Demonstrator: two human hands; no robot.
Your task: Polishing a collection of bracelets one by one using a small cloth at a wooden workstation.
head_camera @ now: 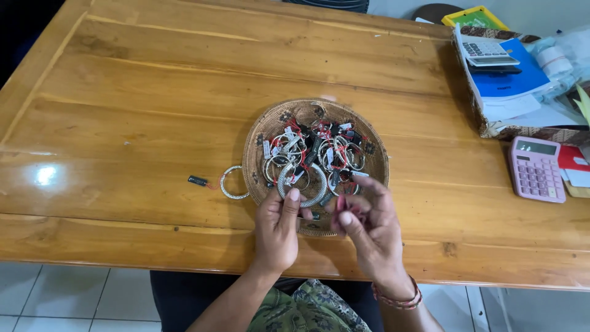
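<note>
Left hand (278, 229) pinching wide silver bangle (302, 184) at near rim of round woven rattan tray (255, 147); right hand (369, 227) curled around something small and reddish, blurred, likely tag thread, grip unclear. One thin silver bangle (234, 182) with small dark tag (197, 180) already out on wooden table (153, 92), just left of tray; large tangled heap of tagged bangles (316, 150) still inside. Judged early: most left to handle. Farther right: pink calculator (536, 169), basket of papers (510, 92), partly cut off.
</note>
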